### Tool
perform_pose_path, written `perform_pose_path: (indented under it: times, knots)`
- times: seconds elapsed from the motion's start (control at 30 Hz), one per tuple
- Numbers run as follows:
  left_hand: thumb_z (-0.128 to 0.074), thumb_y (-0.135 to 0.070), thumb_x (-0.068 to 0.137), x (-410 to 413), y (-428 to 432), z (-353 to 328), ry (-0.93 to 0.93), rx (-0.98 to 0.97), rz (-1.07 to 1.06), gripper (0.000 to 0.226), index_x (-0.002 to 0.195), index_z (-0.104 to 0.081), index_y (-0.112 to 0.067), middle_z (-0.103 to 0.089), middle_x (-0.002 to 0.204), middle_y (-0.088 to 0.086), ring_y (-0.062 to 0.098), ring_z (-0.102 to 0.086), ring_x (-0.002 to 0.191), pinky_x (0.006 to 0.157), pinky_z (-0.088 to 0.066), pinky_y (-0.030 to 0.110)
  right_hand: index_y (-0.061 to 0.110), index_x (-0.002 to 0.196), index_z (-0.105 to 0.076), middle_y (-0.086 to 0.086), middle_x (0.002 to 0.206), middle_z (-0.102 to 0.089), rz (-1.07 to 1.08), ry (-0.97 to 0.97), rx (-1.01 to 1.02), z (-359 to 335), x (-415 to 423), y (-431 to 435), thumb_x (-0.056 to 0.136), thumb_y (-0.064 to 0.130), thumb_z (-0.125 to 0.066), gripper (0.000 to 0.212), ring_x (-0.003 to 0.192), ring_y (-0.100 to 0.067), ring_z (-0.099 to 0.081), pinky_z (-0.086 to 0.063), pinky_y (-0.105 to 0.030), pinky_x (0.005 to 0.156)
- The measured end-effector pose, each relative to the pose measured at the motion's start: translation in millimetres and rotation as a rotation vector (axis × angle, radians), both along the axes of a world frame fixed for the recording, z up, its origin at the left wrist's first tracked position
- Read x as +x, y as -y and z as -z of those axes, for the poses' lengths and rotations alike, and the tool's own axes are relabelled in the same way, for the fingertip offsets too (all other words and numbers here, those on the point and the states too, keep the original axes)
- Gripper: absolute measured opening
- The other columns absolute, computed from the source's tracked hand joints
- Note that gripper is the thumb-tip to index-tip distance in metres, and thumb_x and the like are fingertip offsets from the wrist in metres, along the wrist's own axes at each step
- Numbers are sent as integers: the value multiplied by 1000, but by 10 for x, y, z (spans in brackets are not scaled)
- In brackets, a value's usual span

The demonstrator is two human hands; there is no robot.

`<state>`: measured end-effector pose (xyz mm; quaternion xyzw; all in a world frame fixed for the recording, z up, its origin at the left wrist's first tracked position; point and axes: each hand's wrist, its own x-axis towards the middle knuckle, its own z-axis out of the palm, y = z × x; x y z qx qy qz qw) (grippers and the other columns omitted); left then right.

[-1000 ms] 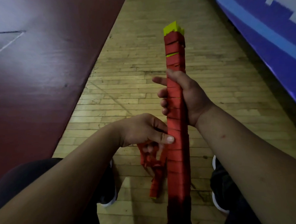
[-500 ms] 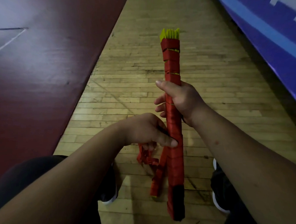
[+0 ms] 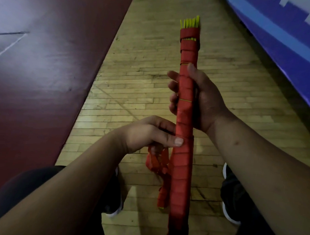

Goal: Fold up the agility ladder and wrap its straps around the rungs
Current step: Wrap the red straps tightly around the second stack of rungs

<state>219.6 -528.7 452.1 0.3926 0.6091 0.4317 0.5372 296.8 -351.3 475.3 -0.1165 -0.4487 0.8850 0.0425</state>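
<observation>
The folded agility ladder (image 3: 182, 153), a long stack of flat yellow plastic rungs bound in close turns of red webbing strap, stands nearly upright in the middle of the view, held off the floor. The yellow rung ends (image 3: 190, 23) poke out of the wrapping at its far top. Its near end sinks into shadow at the bottom edge of the view.

The right hand (image 3: 204, 99) grips the ladder round its upper middle. The palm lies against the ladder's right side, the fingers (image 3: 173, 86) curl round the back and show on its left side, and the thumb lies along the front, pointing toward the top.

The left hand (image 3: 150, 136) comes in from the ladder's left, lower down than the right. Its thumb (image 3: 176, 141) presses flat on the front of the wrapping, and the forefinger reaches in behind, so the ladder is pinched between them. The remaining fingers are curled under and seem to hold the loose red strap (image 3: 158, 161), though the palm hides the contact.

That strap hangs in crumpled loops just left of the ladder, below the left hand, and trails down alongside the wrapped part.

Behind the ladder lies a pale wooden plank floor (image 3: 134, 81). A dark maroon painted floor area (image 3: 46, 78) is well to the ladder's left, and a blue padded wall (image 3: 276, 42) slants along its right. A dark shoe with a white sole (image 3: 114, 203) sits near the ladder's lower left, and a second dark shoe (image 3: 230, 199) near its lower right.
</observation>
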Motion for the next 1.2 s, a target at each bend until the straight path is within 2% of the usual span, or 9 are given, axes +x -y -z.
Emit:
perform_pose_path:
  times: [0.1,0.23,0.4,0.6,0.83,0.97,1.03,1.1,1.2]
  knots:
    - [-72,-22,92,64,-5,7,87,75,91,13,83,-79,-27,-65,70,-2,8,-49,48,48,-37,23,16,135,-65,7,105,-78,-174,-96,-189,-9,39,-1,95,60,-53,60,71,-7,-70,-60,-27,64]
    - [-78,-22,89,99,-5,11,108,104,167,11,81,-80,-29,-67,70,-2,7,-55,49,48,-42,22,19,133,-65,4,105,-80,-306,-141,-181,-24,72,28,92,59,-48,59,63,-7,-70,-59,-26,58]
    - [-67,-18,100,67,-20,36,46,59,110,22,88,-81,-29,-69,77,5,11,-60,54,49,-48,20,24,128,-68,2,102,-78,-225,-123,-133,-8,42,-12,100,50,-50,42,63,-9,-69,-57,-27,55]
    - [-73,-23,97,16,-33,56,-38,-33,27,12,89,-81,-23,-63,81,14,11,-54,47,44,-43,22,20,131,-68,-4,104,-77,-195,-77,-34,34,3,-64,106,43,-50,39,70,-14,-72,-58,-32,62]
    - [-75,-10,99,26,-38,11,-146,-190,-115,11,104,-80,-2,-69,79,13,13,-55,47,45,-45,23,14,134,-66,-11,104,-77,-128,49,169,56,-49,-22,107,35,-55,36,79,-22,-73,-57,-36,69]
    - [-69,-12,102,41,-44,37,-244,-305,-164,11,106,-79,-8,-76,82,6,17,-62,52,51,-52,28,13,133,-66,-13,102,-79,-60,131,292,136,-127,8,106,30,-60,32,83,-28,-75,-58,-40,72]
    - [-67,-22,104,55,-59,66,-285,-361,-182,15,105,-79,-13,-78,84,3,19,-68,58,56,-57,31,12,130,-68,-15,103,-81,20,171,374,212,-160,25,104,28,-67,31,87,-33,-78,-62,-47,76]
    - [-69,-41,104,75,-84,112,-340,-410,-191,28,104,-78,-14,-79,85,0,19,-73,62,60,-60,32,15,126,-71,-14,104,-82,109,199,454,293,-183,71,103,28,-72,26,90,-35,-81,-65,-55,83]
    - [-74,-65,94,119,-126,221,-478,-487,-239,55,95,-77,-10,-79,76,3,17,-75,58,55,-59,27,22,119,-72,-5,100,-83,190,221,542,413,-211,176,102,34,-75,21,89,-27,-83,-66,-58,88]
